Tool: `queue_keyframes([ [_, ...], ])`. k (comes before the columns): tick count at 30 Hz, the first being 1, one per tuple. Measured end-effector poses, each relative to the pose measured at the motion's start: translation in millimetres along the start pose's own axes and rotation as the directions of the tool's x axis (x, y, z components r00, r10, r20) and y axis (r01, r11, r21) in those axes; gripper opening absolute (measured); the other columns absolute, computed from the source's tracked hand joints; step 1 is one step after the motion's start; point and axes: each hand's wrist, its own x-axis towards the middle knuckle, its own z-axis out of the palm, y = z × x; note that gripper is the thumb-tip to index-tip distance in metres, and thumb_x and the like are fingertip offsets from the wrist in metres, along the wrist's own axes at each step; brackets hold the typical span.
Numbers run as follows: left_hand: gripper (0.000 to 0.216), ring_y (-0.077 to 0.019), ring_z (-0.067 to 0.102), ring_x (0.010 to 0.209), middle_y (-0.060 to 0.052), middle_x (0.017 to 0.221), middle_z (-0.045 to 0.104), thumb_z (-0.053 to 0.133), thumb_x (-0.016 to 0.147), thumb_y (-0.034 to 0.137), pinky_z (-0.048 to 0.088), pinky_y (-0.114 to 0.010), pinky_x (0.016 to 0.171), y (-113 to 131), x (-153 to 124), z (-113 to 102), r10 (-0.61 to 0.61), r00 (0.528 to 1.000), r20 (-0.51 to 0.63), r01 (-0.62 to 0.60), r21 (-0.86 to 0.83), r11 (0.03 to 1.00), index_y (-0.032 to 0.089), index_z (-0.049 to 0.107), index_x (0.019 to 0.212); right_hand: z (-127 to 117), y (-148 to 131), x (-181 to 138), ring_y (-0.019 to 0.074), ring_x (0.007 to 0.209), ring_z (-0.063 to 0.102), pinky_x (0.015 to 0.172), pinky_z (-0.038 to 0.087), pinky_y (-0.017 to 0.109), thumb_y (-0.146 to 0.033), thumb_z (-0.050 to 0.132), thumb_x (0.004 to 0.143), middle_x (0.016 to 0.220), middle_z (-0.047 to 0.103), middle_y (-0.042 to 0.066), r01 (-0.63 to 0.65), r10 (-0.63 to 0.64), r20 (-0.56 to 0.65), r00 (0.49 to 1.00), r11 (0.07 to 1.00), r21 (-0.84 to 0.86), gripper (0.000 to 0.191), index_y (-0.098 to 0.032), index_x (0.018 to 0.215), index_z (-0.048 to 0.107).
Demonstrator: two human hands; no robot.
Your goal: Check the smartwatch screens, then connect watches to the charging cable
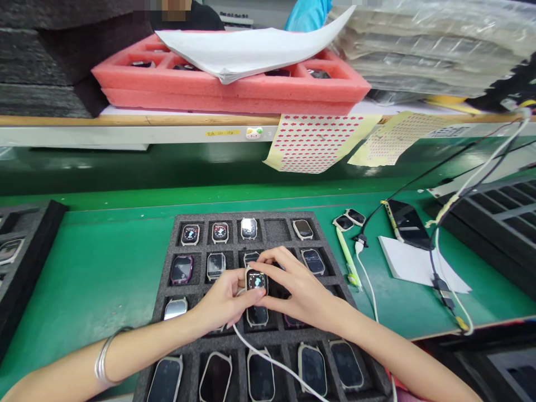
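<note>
Both my hands hold one small smartwatch body point(256, 281) above a black foam tray point(276, 229). Its screen is lit. My left hand point(221, 304) grips it from the left, fingers curled under it. My right hand point(293, 287) pinches it from the right, fingers over its top edge. A white cable point(272, 363) runs from under the watch toward the near edge. The tray's cells hold several watch bodies, some with lit screens point(220, 232).
A green pen point(347, 258), two loose watch parts point(349, 219), a black phone point(408, 223) on cables and a white paper pad point(412, 262) lie right of the tray. Pink foam trays point(218, 89) sit on the shelf behind. Another black tray point(25, 245) is at left.
</note>
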Motion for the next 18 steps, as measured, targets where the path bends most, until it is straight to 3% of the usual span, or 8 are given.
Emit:
queue_keyframes([
  [4,0.043,-0.0019,0.038,0.043,-0.002,0.083,0.061,0.072,0.074,0.043,0.029,-0.015,0.038,2,2,2,0.061,0.997,0.056,-0.061,-0.007,0.998,0.013,0.057,0.1,-23,22,9,0.0228,0.106,0.053,0.092,0.047,0.039,-0.032,0.068,0.084,0.111,0.054,0.009,-0.019,0.019,-0.008,1.0,0.998,0.058,0.044,-0.021,0.124,0.054],
  [7,0.042,0.0006,0.032,0.038,-0.004,0.09,0.063,0.071,0.074,0.042,0.023,-0.016,0.033,2,2,3,0.006,0.998,0.055,-0.006,0.0,1.0,0.014,0.056,0.1,-41,53,19,0.0256,0.109,0.052,0.095,0.043,0.045,-0.034,0.065,0.086,0.113,0.056,0.01,-0.097,0.087,-0.091,0.992,0.989,-0.11,0.043,-0.02,0.125,0.054],
  [10,0.038,0.0018,0.03,0.034,-0.004,0.094,0.064,0.069,0.075,0.041,0.021,-0.016,0.03,1,2,5,-0.022,0.999,0.047,0.022,-0.002,1.0,0.015,0.055,0.099,-54,73,21,0.0279,0.108,0.053,0.094,0.043,0.047,-0.033,0.064,0.086,0.114,0.06,0.012,-0.111,0.109,-0.023,0.994,0.964,-0.243,0.04,-0.017,0.123,0.057],
  [14,0.037,0.0015,0.032,0.033,-0.003,0.091,0.064,0.069,0.076,0.041,0.023,-0.016,0.029,1,1,6,-0.025,0.999,0.04,0.026,-0.008,1.0,0.016,0.056,0.1,-76,75,11,0.0282,0.115,0.052,0.095,0.041,0.046,-0.025,0.057,0.09,0.127,0.058,0.01,-0.09,0.132,0.089,0.987,0.923,-0.373,0.034,-0.02,0.125,0.057],
  [18,0.039,0.0018,0.032,0.033,-0.004,0.092,0.064,0.069,0.075,0.04,0.023,-0.015,0.029,0,1,6,-0.039,0.999,0.033,0.039,0.011,0.999,0.016,0.057,0.103,-93,80,5,0.029,0.102,0.06,0.087,0.046,0.043,-0.016,0.064,0.084,0.11,0.067,0.011,-0.131,0.234,0.156,0.96,0.863,-0.489,0.029,-0.016,0.112,0.064],
])
